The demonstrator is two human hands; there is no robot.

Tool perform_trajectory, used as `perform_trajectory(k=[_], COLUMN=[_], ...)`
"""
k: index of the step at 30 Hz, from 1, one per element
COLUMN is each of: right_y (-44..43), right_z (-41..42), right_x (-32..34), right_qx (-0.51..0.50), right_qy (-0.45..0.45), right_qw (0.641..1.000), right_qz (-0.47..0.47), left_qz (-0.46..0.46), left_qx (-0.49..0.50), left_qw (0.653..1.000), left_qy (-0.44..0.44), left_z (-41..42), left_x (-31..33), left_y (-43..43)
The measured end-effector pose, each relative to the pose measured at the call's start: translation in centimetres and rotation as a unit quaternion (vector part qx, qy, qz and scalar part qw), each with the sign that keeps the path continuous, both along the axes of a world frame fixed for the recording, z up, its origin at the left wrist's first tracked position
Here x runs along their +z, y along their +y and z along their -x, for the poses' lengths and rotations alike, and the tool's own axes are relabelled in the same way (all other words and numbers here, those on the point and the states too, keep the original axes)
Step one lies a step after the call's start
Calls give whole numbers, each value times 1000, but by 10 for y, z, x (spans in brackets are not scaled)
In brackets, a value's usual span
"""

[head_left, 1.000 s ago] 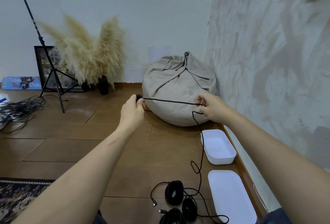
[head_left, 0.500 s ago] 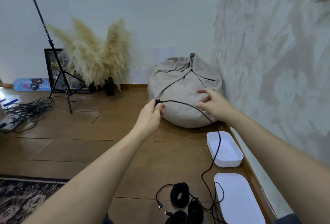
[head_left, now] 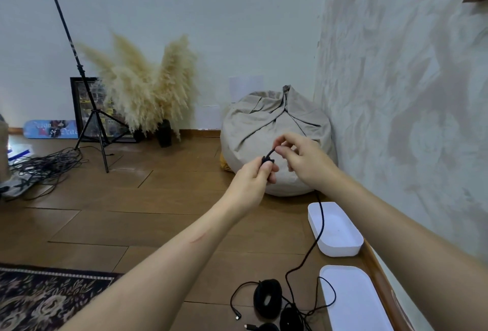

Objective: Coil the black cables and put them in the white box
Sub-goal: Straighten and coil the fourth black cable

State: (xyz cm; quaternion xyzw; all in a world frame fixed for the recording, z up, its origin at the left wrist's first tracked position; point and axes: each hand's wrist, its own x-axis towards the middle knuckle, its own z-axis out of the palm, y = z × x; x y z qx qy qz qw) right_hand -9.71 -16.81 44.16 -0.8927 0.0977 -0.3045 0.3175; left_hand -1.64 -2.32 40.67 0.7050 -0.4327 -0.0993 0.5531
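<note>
Left hand: fingers curled round one end of the black cable, fist raised in front of me. It serves as the anchor for the first turn of the coil.

Right hand: thumb and forefinger pinch the same cable just beside the left fist, other fingers loosely bent. The hands almost touch, so the span between them is short. I judge this to be the very start of winding, with few or no turns made.

From under the right hand the cable drops across the open white box; I cannot tell whether it touches the box. It then runs in slack bends over the floor toward me. Held high so the free length hangs and untwists.

The box stands by the wall on my right. What I take for its lid lies nearer me, off, leaving the box open for loading. Coiled cables, at least two, lie on the floor left of the lid, not yet boxed.

Risk: the trailing slack runs close past those bundles and may snag them.
</note>
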Motion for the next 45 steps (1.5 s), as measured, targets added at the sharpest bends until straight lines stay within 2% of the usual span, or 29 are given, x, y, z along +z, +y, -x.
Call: perform_trajectory(k=[2, 5, 9, 13, 15, 17, 20, 22, 25, 29, 35, 41, 45], right_y=[-4, -6, -2, 5, 17, 29, 41, 45, 47, 42, 18, 9, 5], right_z=[-2, -1, -2, -4, -4, -7, -15, -19, -20, -15, 3, 13, 15], right_x=[1, 1, 0, -7, -15, -22, -25, -22, -17, -4, 31, 42, 41], right_qx=[0, 30, 58, 83, 101, 127, 136, 126, 119, 128, 109, 98, 99], right_qy=[-23, -43, -57, -9, 30, 53, 92, 107, 122, 170, 156, 76, 35], right_qw=[1000, 994, 990, 983, 976, 975, 982, 984, 985, 977, 981, 992, 993], right_qz=[-14, -90, -118, -163, -191, -176, -98, -60, -17, 15, 33, 27, -45], left_qz=[24, 49, 61, 98, 137, 177, 206, 195, 157, 98, 77, 68, 41], left_qx=[-28, -56, -95, -110, -91, -53, 8, 53, 130, 170, 77, -45, -90], left_qw=[999, 996, 992, 986, 979, 968, 954, 959, 972, 980, 994, 996, 995], left_qy=[22, 41, 58, 74, 124, 172, 217, 201, 119, 38, 27, 30, 31], left_z=[6, 10, 13, 12, 8, 1, -8, -8, -9, -15, -4, 3, 10], left_x=[5, 15, 26, 37, 41, 43, 38, 32, 21, 14, 19, 24, 24], left_y=[-1, 0, 4, 5, 4, 3, 1, -1, -4, -1, -3, -5, -1])
